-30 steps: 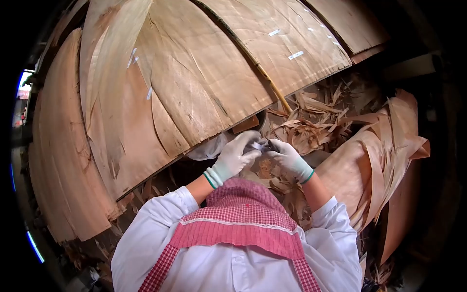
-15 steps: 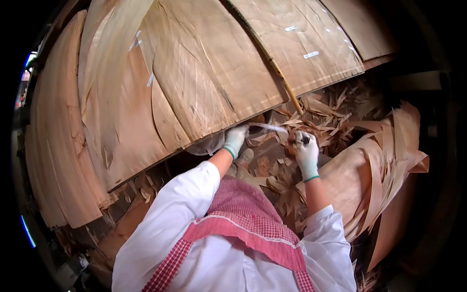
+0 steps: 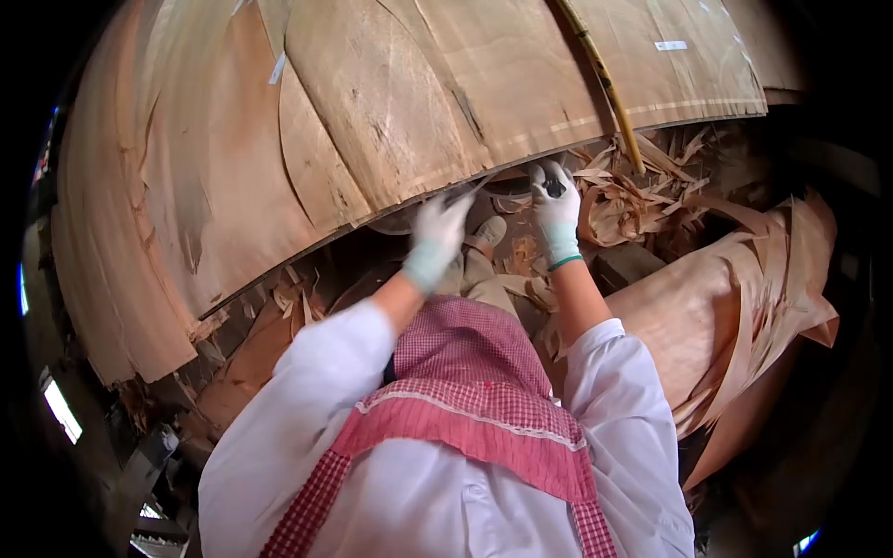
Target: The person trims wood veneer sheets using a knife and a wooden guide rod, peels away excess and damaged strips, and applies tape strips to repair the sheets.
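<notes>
My left hand (image 3: 437, 230), in a white glove and blurred by motion, is at the front edge of the wood veneer sheets (image 3: 372, 112). Its fingers look closed on a thin pale strip of tape (image 3: 480, 184), which points toward the right. To the right, my gloved right hand (image 3: 558, 209) is closed around a small black object (image 3: 555, 189), mostly hidden by the fingers. That hand is just below the veneer edge. Short white tape pieces (image 3: 670, 45) are stuck on the veneer.
A yellow-and-black stick (image 3: 609, 88) lies across the veneer, its end past the edge. Veneer scraps (image 3: 642, 200) litter the floor beyond my right hand. A large bundle of veneer (image 3: 693, 293) lies at the right. My shoe (image 3: 489, 232) shows between my hands.
The tape strip stretched between both hands before; now a shorter piece shows at my left hand. My right hand has moved up toward the veneer edge. The view has shifted.
</notes>
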`<state>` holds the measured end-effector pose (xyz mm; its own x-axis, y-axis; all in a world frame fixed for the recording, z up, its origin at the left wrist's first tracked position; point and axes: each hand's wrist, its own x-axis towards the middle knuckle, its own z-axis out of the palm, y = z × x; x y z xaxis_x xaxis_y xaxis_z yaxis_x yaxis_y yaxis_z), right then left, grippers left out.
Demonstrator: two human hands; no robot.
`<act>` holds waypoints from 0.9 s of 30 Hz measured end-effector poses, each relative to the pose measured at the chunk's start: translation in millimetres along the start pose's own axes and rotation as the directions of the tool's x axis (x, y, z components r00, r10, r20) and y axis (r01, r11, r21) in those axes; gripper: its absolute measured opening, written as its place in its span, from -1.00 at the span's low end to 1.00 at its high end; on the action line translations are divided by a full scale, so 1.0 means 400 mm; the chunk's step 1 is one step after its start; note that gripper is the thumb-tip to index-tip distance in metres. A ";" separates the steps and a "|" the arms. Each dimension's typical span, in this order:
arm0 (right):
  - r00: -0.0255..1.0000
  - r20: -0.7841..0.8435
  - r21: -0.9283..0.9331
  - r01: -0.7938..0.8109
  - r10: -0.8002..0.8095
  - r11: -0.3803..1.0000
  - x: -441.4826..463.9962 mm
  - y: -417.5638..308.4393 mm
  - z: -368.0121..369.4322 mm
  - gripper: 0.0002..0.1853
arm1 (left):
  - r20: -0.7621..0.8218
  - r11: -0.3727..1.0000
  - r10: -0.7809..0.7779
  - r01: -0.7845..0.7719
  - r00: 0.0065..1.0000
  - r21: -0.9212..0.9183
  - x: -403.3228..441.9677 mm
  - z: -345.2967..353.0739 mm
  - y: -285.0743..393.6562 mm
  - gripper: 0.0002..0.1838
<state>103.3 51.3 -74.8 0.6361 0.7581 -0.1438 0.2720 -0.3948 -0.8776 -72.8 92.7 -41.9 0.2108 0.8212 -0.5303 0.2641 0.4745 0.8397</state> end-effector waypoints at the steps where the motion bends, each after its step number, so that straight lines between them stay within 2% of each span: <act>1: 1.000 0.004 0.026 0.000 0.000 1.000 -0.001 -0.002 0.001 -0.78 | -0.038 0.990 -0.043 0.048 0.998 0.134 -0.050 -0.102 -0.005 -0.66; 2: 1.000 0.006 0.052 0.000 0.000 0.999 -0.007 -0.007 0.001 -0.78 | -0.138 0.970 0.102 -0.067 0.985 0.234 -0.101 -0.194 -0.006 -0.70; 3: 1.000 0.010 0.077 -0.001 0.000 0.997 -0.007 -0.012 0.000 -0.77 | -0.240 0.942 0.079 0.007 0.968 0.337 -0.152 -0.307 -0.001 -0.76; 4: 0.998 0.034 -0.032 0.059 -0.058 0.998 -0.004 -0.006 -0.005 -0.77 | -0.351 0.957 0.016 0.088 0.936 0.276 -0.192 -0.437 -0.028 -0.80; 5: 0.997 0.020 -0.039 0.075 -0.074 0.996 -0.004 0.005 0.001 -0.78 | -0.486 0.974 0.043 0.072 0.873 0.217 -0.242 -0.552 -0.027 -0.84; 6: 0.996 0.006 -0.046 0.092 -0.092 0.995 -0.003 0.009 0.008 -0.79 | -0.587 0.938 0.129 0.094 0.799 0.334 -0.286 -0.699 -0.062 -0.86; 8: 0.992 0.094 -0.189 0.101 -0.085 0.977 -0.003 -0.003 0.003 -0.77 | -0.750 0.968 0.121 0.088 0.651 0.233 -0.377 -0.947 -0.127 -0.82; 9: 0.988 0.131 -0.259 0.112 -0.080 0.959 -0.007 -0.016 0.002 -0.72 | -0.722 0.947 0.143 0.120 0.677 0.300 -0.393 -0.988 -0.125 -0.81; 11: 0.926 0.206 -0.272 0.364 -0.316 0.891 -0.048 -0.060 -0.009 -0.76 | -0.659 0.890 0.179 0.166 0.731 0.425 -0.401 -1.038 -0.114 -0.79; 12: 0.863 0.247 -0.268 0.498 -0.441 0.824 -0.065 -0.087 -0.015 -0.78 | -0.554 0.892 0.129 0.148 0.823 0.428 -0.378 -0.933 -0.054 -0.80; 13: 0.830 0.337 -0.102 0.502 -0.444 0.859 -0.097 -0.129 -0.016 -0.85 | -0.395 0.836 0.093 0.143 0.914 0.529 -0.351 -0.835 -0.018 -0.82; 14: 0.783 0.427 0.061 0.473 -0.451 0.879 -0.143 -0.178 -0.012 -0.90 | -0.275 0.875 0.104 0.043 0.956 0.483 -0.328 -0.695 0.037 -0.82; 15: 0.734 0.509 0.156 0.435 -0.450 0.887 -0.184 -0.242 -0.002 -0.86 | -0.125 0.783 0.118 -0.015 0.985 0.622 -0.299 -0.612 0.028 -0.81; 16: 0.674 0.584 0.241 0.388 -0.452 0.890 -0.219 -0.315 0.010 -0.82 | 0.002 0.873 0.114 -0.101 0.993 0.477 -0.292 -0.501 0.108 -0.80; 17: 0.653 0.608 0.332 0.308 -0.452 0.891 -0.247 -0.392 0.019 -0.73 | 0.053 0.936 0.107 -0.119 0.993 0.331 -0.286 -0.423 0.131 -0.81; 18: 0.629 0.633 0.412 0.221 -0.452 0.884 -0.264 -0.445 0.022 -0.65 | 0.091 0.973 0.170 -0.182 0.981 0.141 -0.273 -0.374 0.124 -0.85; 19: 0.563 0.633 0.414 0.334 -0.531 0.847 -0.263 -0.453 0.023 -0.41 | 0.105 0.977 0.147 -0.161 0.983 0.140 -0.275 -0.346 0.195 -0.88; 20: 0.541 0.804 0.405 -0.195 -0.246 0.893 -0.278 -0.448 0.002 -0.47 | 0.078 0.974 0.220 -0.223 0.972 0.035 -0.276 -0.327 0.264 -0.89; 22: 0.666 0.735 0.280 -0.129 -0.126 0.951 -0.250 -0.531 -0.016 -0.54 | 0.129 0.957 0.279 -0.265 0.951 -0.120 -0.257 -0.321 0.321 -0.90; 23: 0.701 0.694 0.379 -0.157 -0.168 0.912 -0.244 -0.501 -0.017 -0.61 | 0.155 0.961 0.278 -0.275 0.948 -0.036 -0.237 -0.324 0.323 -0.86; 24: 0.684 0.715 0.331 -0.152 -0.142 0.931 -0.230 -0.509 -0.045 -0.69 | 0.154 0.943 0.332 -0.332 0.931 -0.024 -0.226 -0.317 0.339 -0.87; 26: 0.720 0.689 0.218 -0.093 -0.086 0.971 -0.211 -0.483 -0.088 -0.81 | 0.158 0.900 0.430 -0.436 0.889 0.005 -0.210 -0.285 0.384 -0.87; 27: 0.739 0.673 0.199 -0.177 -0.003 0.964 -0.206 -0.503 -0.116 -0.87 | 0.222 0.918 0.342 -0.375 0.913 0.127 -0.209 -0.275 0.406 -0.82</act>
<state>29.7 44.1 134.8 -0.0170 0.9113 -0.4113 0.0057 -0.4113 -0.9115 -151.0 135.7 151.6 0.4916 0.8418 -0.2228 0.2830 0.0876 0.9551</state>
